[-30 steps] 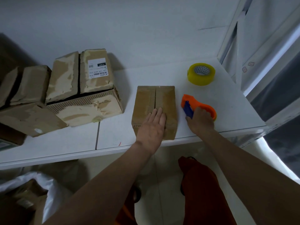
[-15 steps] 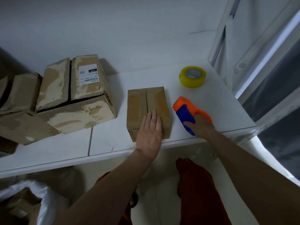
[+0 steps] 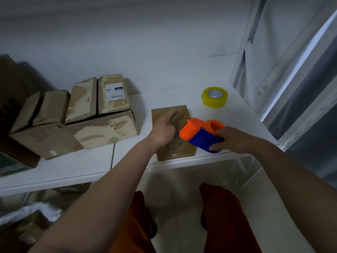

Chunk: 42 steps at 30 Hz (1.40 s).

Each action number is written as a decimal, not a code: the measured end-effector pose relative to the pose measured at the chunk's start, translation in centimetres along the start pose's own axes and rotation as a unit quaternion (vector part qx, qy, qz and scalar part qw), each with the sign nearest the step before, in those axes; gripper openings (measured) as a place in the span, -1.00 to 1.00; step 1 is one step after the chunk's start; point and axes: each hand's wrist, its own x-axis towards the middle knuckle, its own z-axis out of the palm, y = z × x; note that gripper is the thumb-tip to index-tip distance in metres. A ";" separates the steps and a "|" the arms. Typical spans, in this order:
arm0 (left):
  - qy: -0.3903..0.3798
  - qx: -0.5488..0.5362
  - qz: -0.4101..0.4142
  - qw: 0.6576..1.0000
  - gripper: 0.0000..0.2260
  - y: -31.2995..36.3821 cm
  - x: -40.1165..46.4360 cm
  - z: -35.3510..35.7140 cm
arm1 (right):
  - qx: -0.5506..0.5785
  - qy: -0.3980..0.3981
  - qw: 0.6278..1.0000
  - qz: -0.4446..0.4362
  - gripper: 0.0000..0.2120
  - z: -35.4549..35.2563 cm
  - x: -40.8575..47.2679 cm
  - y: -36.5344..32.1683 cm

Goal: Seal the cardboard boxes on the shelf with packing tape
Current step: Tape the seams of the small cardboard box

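Small box [image 3: 175, 148] lies beneath left hand [image 3: 164, 129], beside dispenser-gripping right hand [image 3: 229, 141].

The right hand [image 3: 235, 140] grips an orange-and-blue tape dispenser [image 3: 200, 134], held above the front-right part of the small cardboard box [image 3: 175, 152]. This box stands at the front edge of the white shelf [image 3: 73, 167]. The left hand [image 3: 164, 128] hovers over the box top, fingers blurred. A yellow tape roll [image 3: 215, 96] lies near the back-right corner. Two larger worn boxes [image 3: 102, 114] occupy the left side.
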 end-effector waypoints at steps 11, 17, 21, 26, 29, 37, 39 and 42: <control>-0.082 -0.078 -0.027 0.993 -0.73 -2.3 -3.0 -2.0 | -0.029 -0.101 0.994 0.037 -0.75 0.7 -2.4 -1.5; -0.044 -0.140 -0.103 0.984 -0.85 -4.7 -3.7 -1.8 | 0.082 -0.143 0.985 0.052 -0.65 1.6 -3.3 -2.6; -0.032 -0.216 -0.123 0.968 -0.84 -6.0 -4.6 -1.9 | 0.090 -0.091 0.990 0.066 -0.56 2.8 -2.6 -3.1; -0.047 -0.307 -0.209 0.927 -0.68 -6.7 -4.9 -2.5 | 0.087 -0.103 0.989 0.068 -0.57 2.9 -2.3 -3.1; -0.039 -0.294 -0.203 0.933 -0.84 -6.8 -5.2 -2.4 | 0.092 -0.103 0.988 0.074 -0.58 2.9 -2.2 -3.4; 0.155 -0.209 -0.206 0.943 -0.83 -7.9 -4.6 -0.6 | 0.054 -0.107 0.990 0.079 -0.67 3.6 -1.1 -5.4; 0.183 -0.195 -0.204 0.942 -0.80 -8.1 -4.5 -0.3 | 0.053 -0.113 0.989 0.079 -0.74 3.3 -0.9 -5.9; 0.207 -0.187 -0.192 0.941 -0.82 -7.7 -4.4 0.3 | 0.040 -0.110 0.990 0.082 -0.74 2.8 -0.4 -6.2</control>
